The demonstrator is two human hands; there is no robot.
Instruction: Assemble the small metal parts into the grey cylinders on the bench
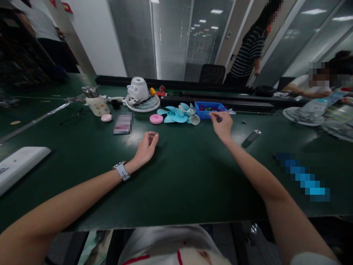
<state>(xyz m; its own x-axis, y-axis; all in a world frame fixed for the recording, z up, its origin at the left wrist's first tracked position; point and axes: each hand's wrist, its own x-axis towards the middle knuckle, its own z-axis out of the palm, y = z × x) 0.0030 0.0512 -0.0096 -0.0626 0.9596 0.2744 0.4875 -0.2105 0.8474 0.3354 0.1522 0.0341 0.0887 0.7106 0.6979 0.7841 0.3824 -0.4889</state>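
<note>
My left hand point(145, 148), a watch on its wrist, rests loosely curled at the green tabletop point(182, 176). A gap shows between thumb and fingers, and nothing is visible in them. Just in front of the blue bin point(202, 114), my right hand point(223, 126) is raised with thumb and fingertips pinched. A small dark spot shows within its grip; I cannot make out what it is. Small dark and coloured pieces lie in the bin. Left of it are light-blue fan blades point(174, 115), a clear blade point(195, 119) and a pink round piece point(156, 119).
A white fan body point(138, 90) on its grille, a patterned bottle point(96, 103) and a pink oval object point(106, 117) stand back left. A grey cylinder point(251, 138) lies right of my right hand. A white case point(22, 165) is far left. Other people are beyond the table.
</note>
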